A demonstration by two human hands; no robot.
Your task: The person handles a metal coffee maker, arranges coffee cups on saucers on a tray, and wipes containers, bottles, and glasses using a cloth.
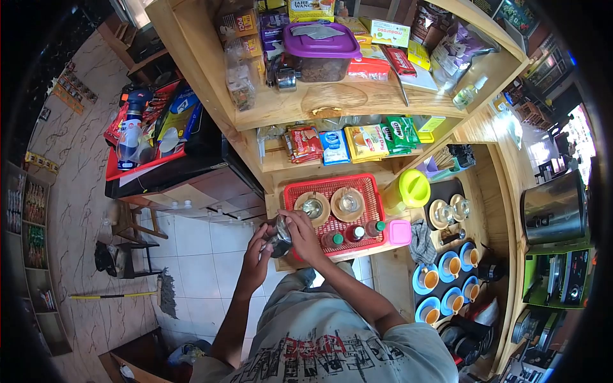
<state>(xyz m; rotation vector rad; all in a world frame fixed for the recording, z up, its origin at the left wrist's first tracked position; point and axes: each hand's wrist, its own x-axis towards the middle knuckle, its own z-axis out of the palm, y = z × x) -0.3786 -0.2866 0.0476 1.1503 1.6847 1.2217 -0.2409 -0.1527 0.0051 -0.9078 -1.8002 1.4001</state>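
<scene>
My left hand and my right hand are both closed around a small, shiny glass jar. It looks clear at the top and dark lower down; the fingers cover much of it. The jar is held up in front of a red plastic basket, at its left edge. Inside the basket, a clear glass stands on a beige saucer, with another glass on a saucer beside it. Bottles with green caps and a dark red bottle stand at the basket's near side.
A yellow-green pitcher and a pink-lidded box stand right of the basket. Farther right are several orange cups on blue saucers and a grey cloth. Shelves ahead hold drink packets and a purple-lidded tub.
</scene>
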